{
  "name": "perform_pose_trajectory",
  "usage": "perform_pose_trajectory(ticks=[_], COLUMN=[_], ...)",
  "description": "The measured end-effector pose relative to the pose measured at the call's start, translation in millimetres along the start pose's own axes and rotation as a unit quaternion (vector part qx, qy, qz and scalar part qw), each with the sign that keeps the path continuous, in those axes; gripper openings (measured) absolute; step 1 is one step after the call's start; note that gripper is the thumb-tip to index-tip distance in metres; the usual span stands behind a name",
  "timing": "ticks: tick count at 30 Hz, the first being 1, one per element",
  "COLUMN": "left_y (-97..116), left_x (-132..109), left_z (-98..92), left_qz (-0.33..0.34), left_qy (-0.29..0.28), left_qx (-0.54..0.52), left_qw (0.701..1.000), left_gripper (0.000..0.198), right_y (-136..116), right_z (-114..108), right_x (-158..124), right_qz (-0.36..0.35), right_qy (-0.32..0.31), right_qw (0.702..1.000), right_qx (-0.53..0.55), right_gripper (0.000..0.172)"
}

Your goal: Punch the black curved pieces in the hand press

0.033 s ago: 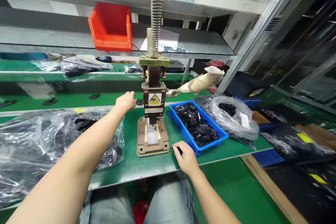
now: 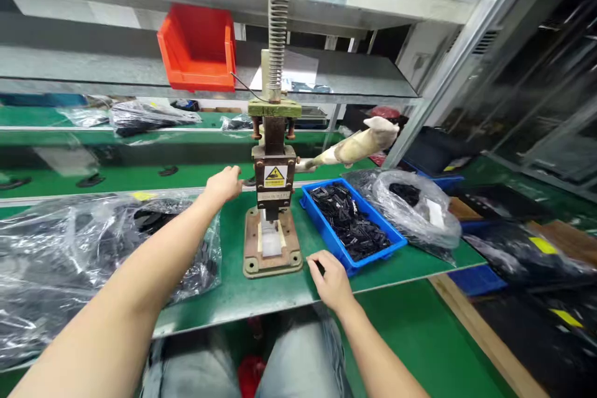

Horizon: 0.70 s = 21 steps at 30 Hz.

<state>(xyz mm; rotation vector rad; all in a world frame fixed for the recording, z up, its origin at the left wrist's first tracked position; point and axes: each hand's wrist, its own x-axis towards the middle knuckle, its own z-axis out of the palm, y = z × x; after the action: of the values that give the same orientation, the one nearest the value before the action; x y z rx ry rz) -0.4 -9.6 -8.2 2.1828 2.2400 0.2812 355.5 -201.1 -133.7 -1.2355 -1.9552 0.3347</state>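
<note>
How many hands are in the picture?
2: the left hand is just left of the metal press, and the right hand is beside the blue tray's near corner. No others show.

Press (image 2: 275, 137): upright, ctr of frame, dk metal, w/ yellow warning label (image 2: 275, 176), pale block (image 2: 271, 245) on base, wrapped lever (image 2: 359, 146) out twd R. Blue tray (image 2: 324, 224): R of ctr, angled, full of sm. blk parts (image 2: 349, 217). Dk piece (image 2: 250, 181) approx. mid-frame, partly hidden.
</note>
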Motion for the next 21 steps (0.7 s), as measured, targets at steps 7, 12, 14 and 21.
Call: perform_pose_trajectory(ticks=[7, 12, 14, 21], left_y=[-10, -17, -21, -14], left_x=[-100, -122, -102, -2], left_z=[42.5, 44.1, 40.1, 57.6], left_qz=[0.065, 0.125, 0.123, 0.095], left_qy=[-0.065, -0.077, -0.067, -0.082], left_qx=[-0.08, -0.076, -0.058, -0.035], left_qw=[0.993, 0.986, 0.989, 0.991], left_gripper=[0.035, 0.034, 0.035, 0.04], right_y=[-1, -6, -9, -11], right_z=[-1, 3, 6, 10], right_x=[0, 3, 3, -1], right_qz=[-0.005, -0.015, -0.015, -0.002], right_qy=[-0.009, -0.026, -0.026, -0.014], right_qw=[1.0, 0.999, 0.998, 0.996], right_qx=[-0.012, -0.041, -0.055, -0.089], right_gripper=[0.023, 0.021, 0.019, 0.018])
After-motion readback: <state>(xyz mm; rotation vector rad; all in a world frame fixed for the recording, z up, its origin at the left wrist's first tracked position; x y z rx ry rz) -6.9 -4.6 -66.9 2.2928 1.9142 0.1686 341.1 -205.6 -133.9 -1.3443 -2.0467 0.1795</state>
